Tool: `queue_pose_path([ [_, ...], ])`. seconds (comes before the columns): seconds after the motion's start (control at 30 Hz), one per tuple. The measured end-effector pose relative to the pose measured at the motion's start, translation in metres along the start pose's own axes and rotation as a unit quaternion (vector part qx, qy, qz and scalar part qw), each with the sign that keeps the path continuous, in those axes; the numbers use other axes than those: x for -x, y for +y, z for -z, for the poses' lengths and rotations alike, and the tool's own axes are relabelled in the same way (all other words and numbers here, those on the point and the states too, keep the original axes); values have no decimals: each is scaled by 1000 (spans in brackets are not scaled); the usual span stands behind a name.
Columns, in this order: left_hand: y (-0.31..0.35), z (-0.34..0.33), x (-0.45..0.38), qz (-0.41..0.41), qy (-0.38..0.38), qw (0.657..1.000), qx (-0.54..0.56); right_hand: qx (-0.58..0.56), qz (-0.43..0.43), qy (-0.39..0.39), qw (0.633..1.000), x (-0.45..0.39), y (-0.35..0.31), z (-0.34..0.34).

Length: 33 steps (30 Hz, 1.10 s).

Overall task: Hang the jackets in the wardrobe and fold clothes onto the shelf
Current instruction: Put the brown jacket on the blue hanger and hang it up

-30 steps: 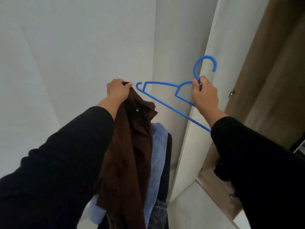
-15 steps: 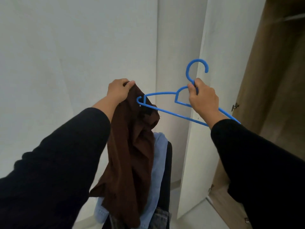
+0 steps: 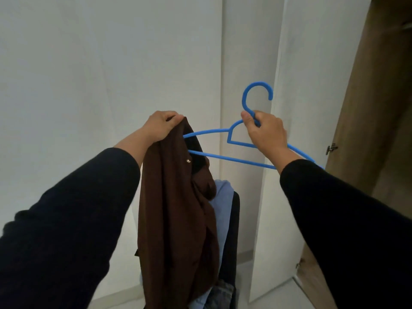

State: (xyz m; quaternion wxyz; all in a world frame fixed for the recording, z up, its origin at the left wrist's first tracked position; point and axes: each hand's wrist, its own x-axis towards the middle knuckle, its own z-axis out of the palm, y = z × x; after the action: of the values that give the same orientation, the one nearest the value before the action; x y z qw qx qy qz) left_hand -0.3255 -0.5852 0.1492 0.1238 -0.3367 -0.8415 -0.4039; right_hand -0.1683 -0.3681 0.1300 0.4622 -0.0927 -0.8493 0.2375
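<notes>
A brown jacket (image 3: 176,219) hangs down from my left hand (image 3: 161,124), which grips it at the collar, held up in front of me. My right hand (image 3: 265,132) grips the neck of a blue plastic hanger (image 3: 231,157) just under its hook. The hanger's left arm is inside the jacket's collar opening; its right end is hidden behind my right sleeve. Both hands are at about the same height, a little apart.
The open white wardrobe door (image 3: 296,130) stands just behind my right hand, with the wood-coloured wardrobe interior (image 3: 379,108) to the right. Light blue and dark clothes (image 3: 225,210) hang behind the brown jacket. A white wall fills the left.
The hanger has moved left and levelled out; its left arm has slid into the jacket's collar. The view has tilted up slightly towards the wardrobe.
</notes>
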Motion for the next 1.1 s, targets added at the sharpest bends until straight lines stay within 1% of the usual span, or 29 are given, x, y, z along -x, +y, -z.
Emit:
queue_pose_path([
  [0.1,0,3,6,-2,-25,1000,2,-29,-6,16,999,0,-6,-3],
  [0.2,7,3,11,-8,-41,999,9,-31,-5,2,1000,2,-13,-12],
  [0.27,13,2,14,-22,-48,999,14,-59,-4,-9,998,4,-14,-20],
  [0.37,25,-2,18,-45,-78,996,7,-100,4,-46,994,8,-17,-30],
  [0.43,36,-10,22,-58,-99,993,11,-102,16,-81,991,11,-24,-36],
  [0.53,49,-24,25,-83,-101,990,52,-114,18,-106,988,16,-34,-48],
  [0.6,50,-26,27,-80,-100,990,62,-156,-20,-102,982,18,-35,-55],
  [0.63,48,-26,28,-74,-106,990,53,-197,-48,-101,974,19,-35,-57],
  [0.73,45,-26,31,-69,-110,992,-8,-326,-144,-94,930,22,-36,-63],
  [0.8,46,-29,32,-70,-98,991,-60,-357,-191,-107,908,25,-37,-65],
  [0.87,44,-33,33,-68,-96,988,-100,-372,-203,-130,896,30,-39,-66],
  [0.93,40,-36,33,-63,-93,986,-121,-343,-185,-162,906,32,-39,-65],
  [0.97,36,-37,32,-58,-86,987,-123,-299,-161,-173,924,32,-39,-65],
  [1.0,32,-35,31,-50,-73,989,-119,-226,-123,-169,951,32,-37,-65],
  [1.03,29,-33,30,-41,-54,991,-111,-129,-77,-141,979,32,-33,-66],
  [1.07,24,-30,28,-33,-30,994,-103,-44,-36,-93,994,35,-29,-66],
  [1.1,22,-25,26,-25,-5,995,-97,8,-10,-39,999,38,-25,-65],
])
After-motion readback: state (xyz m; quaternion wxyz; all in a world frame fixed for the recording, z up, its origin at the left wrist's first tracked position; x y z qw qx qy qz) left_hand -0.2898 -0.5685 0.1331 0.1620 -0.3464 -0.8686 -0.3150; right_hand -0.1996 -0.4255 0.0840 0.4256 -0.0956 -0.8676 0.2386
